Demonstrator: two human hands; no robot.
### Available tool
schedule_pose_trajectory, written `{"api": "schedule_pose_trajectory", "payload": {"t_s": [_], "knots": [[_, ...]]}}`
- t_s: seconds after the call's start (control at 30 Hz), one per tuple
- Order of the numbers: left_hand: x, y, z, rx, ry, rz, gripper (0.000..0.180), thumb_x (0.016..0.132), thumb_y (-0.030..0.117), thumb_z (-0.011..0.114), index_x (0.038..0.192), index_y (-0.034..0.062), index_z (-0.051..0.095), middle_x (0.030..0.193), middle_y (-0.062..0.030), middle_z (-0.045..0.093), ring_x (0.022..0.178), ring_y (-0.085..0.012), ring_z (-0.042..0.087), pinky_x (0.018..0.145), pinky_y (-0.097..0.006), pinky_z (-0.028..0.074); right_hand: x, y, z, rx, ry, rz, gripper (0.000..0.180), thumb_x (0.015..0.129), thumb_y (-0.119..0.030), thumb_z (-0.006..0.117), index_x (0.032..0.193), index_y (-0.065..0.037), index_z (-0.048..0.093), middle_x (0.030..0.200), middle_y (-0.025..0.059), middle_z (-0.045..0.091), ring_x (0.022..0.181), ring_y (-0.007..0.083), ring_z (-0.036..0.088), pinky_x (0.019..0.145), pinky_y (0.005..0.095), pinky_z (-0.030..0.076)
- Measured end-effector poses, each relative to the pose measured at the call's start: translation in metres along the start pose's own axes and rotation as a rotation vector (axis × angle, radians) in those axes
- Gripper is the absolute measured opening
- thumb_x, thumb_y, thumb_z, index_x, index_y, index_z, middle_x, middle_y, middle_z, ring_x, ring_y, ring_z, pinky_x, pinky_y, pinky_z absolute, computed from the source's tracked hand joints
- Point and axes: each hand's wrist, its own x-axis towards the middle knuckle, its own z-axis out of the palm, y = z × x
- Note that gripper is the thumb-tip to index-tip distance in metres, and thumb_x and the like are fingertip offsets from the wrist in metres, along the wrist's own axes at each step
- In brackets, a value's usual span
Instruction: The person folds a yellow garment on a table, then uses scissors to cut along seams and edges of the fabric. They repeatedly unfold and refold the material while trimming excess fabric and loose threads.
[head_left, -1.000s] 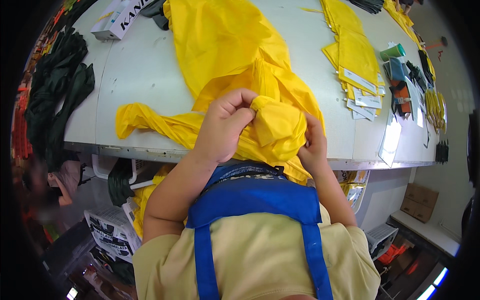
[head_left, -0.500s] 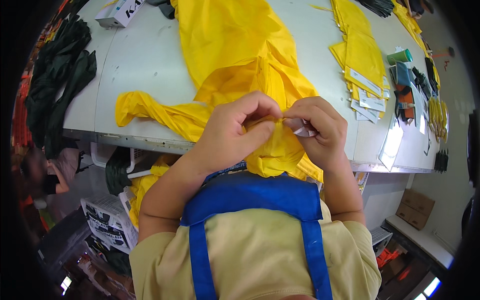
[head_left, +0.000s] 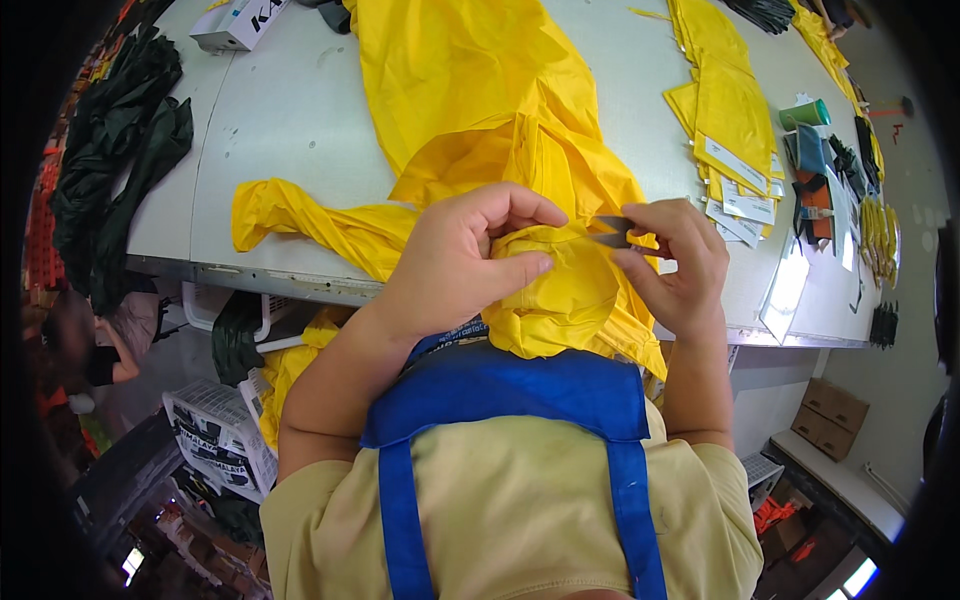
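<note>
A yellow garment (head_left: pixel 470 80) in thin fabric spreads over the table's near edge, with one sleeve (head_left: pixel 310 225) twisted out to the left. My left hand (head_left: pixel 465 250) is closed on a gathered fold of it, thumb and fingers round the cloth. Thread snips (head_left: pixel 612 232) sit between the thumb and fingers of my right hand (head_left: pixel 685 255), just right of that fold. Their grey blades point left at the cloth and stand apart. Whether a thread lies between the blades is too small to tell.
Flat yellow pieces with white labels (head_left: pixel 735 165) are stacked at right, near a green roll (head_left: pixel 805 113). Dark green cloth (head_left: pixel 105 150) lies at far left. Below the table edge (head_left: pixel 270 283) stands a white crate (head_left: pixel 215 440). Another person (head_left: pixel 115 335) is at far left.
My right hand has drawn back to the right from the cloth and turned, so the snips' blades now show. My left hand keeps its hold almost unmoved.
</note>
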Motion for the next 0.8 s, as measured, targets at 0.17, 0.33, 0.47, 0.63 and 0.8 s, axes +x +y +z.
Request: {"api": "schedule_pose_trajectory", "payload": {"t_s": [0.17,0.33,0.47,0.63,0.8], "knots": [[0.004,0.000,0.004,-0.052,-0.019,-0.019,0.032,0.078,-0.007,0.062,0.109,-0.0038,0.054,0.103,-0.0060,0.058,0.094,-0.0095,0.055,0.084,-0.022,0.046,0.003,-0.005,0.005,-0.085,0.004,-0.122,0.032,0.063,-0.016,0.079,0.091,-0.007,0.066,0.074,0.0042,0.063,0.062,0.0197,0.059,0.054,0.0294,0.043],[0.006,0.001,0.005,0.038,-0.022,-0.015,0.032,0.079,-0.007,0.062,0.110,-0.0037,0.054,0.102,-0.0059,0.058,0.095,-0.0096,0.056,0.084,-0.022,0.046,0.006,-0.009,0.003,-0.137,-0.016,-0.159,0.031,0.063,-0.017,0.078,0.090,-0.008,0.066,0.074,0.0041,0.062,0.062,0.0199,0.059,0.054,0.0297,0.043],[0.004,0.003,0.005,0.031,-0.033,-0.034,0.033,0.078,-0.007,0.062,0.110,-0.0037,0.054,0.102,-0.0059,0.058,0.095,-0.0094,0.056,0.084,-0.022,0.046,0.006,-0.008,0.003,-0.041,-0.042,-0.108,0.030,0.064,-0.015,0.078,0.090,-0.007,0.066,0.074,0.0046,0.062,0.062,0.0204,0.059,0.054,0.0297,0.044],[0.005,0.006,0.005,0.026,-0.041,-0.042,0.033,0.078,-0.007,0.062,0.110,-0.0036,0.054,0.102,-0.0062,0.058,0.094,-0.0097,0.057,0.082,-0.022,0.047,0.004,-0.007,0.006,0.020,-0.029,-0.043,0.027,0.064,-0.013,0.077,0.089,-0.006,0.067,0.072,0.0048,0.062,0.063,0.0204,0.059,0.055,0.0292,0.045],[0.005,0.004,0.005,0.008,-0.040,-0.057,0.033,0.078,-0.007,0.062,0.110,-0.0035,0.054,0.101,-0.0064,0.059,0.093,-0.0103,0.057,0.082,-0.022,0.047,0.006,-0.009,0.006,-0.041,-0.031,-0.106,0.026,0.064,-0.012,0.077,0.087,-0.006,0.067,0.072,0.0049,0.063,0.062,0.0200,0.059,0.054,0.0294,0.045]]}}
